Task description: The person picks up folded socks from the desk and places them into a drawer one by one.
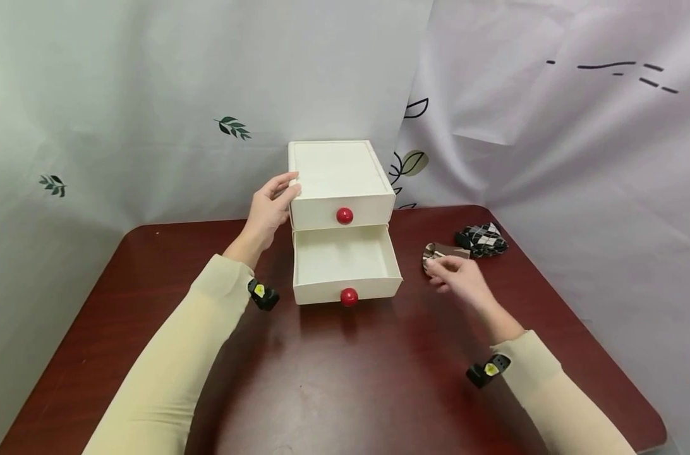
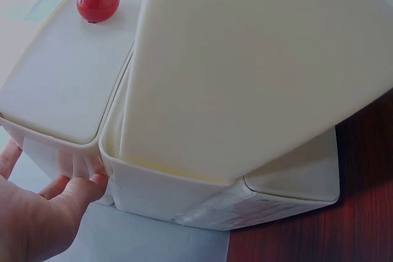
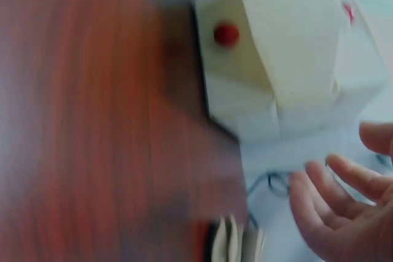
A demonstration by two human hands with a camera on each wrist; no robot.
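A white cabinet [image 1: 342,167] with red knobs stands at the back of the table. Its drawer [image 1: 345,256] below the top one is pulled out, baring the drawer's floor. My left hand [image 1: 270,208] rests against the cabinet's upper left side, fingertips at the top edge; in the left wrist view its fingers touch the side wall. To the right, my right hand [image 1: 461,278] hovers with loosely bent fingers, overlapping a folded brown cloth item [image 1: 459,252], perhaps socks. The right wrist view shows nothing between the fingers [image 3: 307,204], with folded fabric [image 3: 230,243] below them.
A black, grey and white argyle cloth bundle [image 1: 484,240] lies behind the brown item, near the right table edge. Another compartment [image 2: 301,167] sits beneath the pulled-out drawer. Pale printed curtains [image 1: 180,76] hang behind the dark red table [image 1: 322,379].
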